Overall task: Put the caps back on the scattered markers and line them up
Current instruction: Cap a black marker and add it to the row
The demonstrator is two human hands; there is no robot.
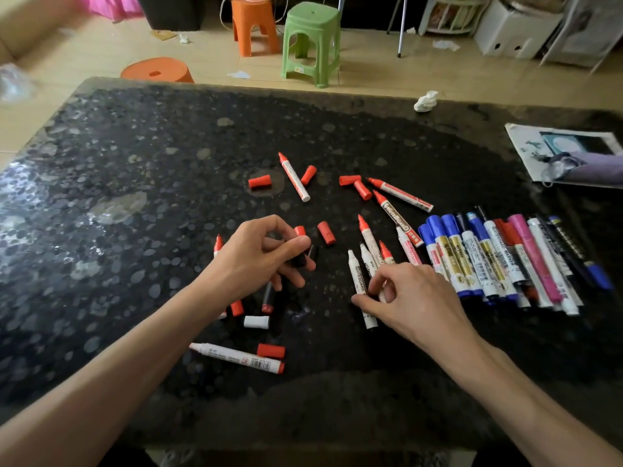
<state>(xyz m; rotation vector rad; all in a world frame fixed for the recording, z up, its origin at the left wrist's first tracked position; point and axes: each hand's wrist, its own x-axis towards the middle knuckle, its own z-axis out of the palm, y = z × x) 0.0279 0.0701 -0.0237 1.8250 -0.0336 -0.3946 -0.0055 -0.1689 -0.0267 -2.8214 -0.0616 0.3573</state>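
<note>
Right hand point(406, 299) pinches white marker point(356, 272), barrel part-covered; left hand point(258, 256) grips black cap point(298, 261), mostly hidden.

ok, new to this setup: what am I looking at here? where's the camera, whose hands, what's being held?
No robot here: one head-worn camera looks down at a person's bare hands over a dark table. The left hand holds what looks like a black cap. The right hand pinches an uncapped white marker. Scattered around them lie uncapped red markers and loose red caps. On the right, capped markers already sit in a row.
</note>
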